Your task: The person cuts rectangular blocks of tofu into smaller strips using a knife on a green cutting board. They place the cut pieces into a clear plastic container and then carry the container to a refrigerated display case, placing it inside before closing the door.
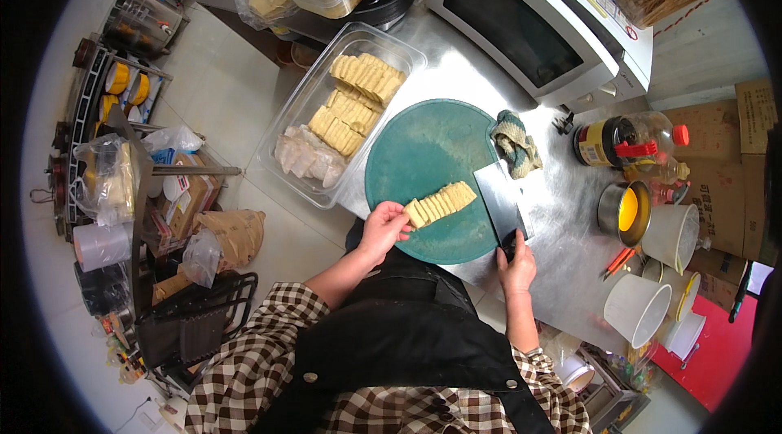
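Note:
A row of pale yellow, porous slices, possibly tofu, leans across a round green cutting board. My left hand pinches the near left end of this row between thumb and fingers. In my right hand is the dark handle of a cleaver. Its broad steel blade lies over the board's right edge, apart from the slices. Beyond the board to the left, a clear plastic tub holds several rows of similar slices, with some in thin clear bags at its near end.
A crumpled knitted cloth touches the board's right rim. A white microwave stands at the back of the steel table. Along the right are a large bottle, a metal pot with yellow contents, and a white plastic bucket.

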{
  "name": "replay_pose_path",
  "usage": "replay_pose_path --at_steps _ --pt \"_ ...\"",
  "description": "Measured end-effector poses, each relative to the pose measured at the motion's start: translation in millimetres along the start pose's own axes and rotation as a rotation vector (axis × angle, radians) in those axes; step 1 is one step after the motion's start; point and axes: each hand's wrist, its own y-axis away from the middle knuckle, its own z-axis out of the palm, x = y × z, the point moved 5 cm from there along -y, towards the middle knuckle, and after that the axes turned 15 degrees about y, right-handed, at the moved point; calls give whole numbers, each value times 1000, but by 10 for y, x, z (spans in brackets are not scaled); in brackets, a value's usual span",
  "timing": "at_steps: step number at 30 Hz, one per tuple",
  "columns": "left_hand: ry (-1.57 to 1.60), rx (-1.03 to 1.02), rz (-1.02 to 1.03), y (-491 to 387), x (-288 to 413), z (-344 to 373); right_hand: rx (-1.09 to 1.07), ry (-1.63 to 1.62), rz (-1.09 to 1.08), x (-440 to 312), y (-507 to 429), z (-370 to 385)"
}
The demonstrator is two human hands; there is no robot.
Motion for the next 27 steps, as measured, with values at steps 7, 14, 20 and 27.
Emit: replay_pose_path --at_steps 7,14,20,27 --pt "-175 -101 243 -50 -43 29 -54 -24 23 5 -34 -25" --pt "72 42 46 -46 -54 -40 -50 2 15 -22 -24 -49" --pt "-30 -7 -134 -63 12 42 -40 58 -13 -60 -20 -66" --pt "-199 10 33 3 114 14 86 -12 -88 -281 -225 -445"
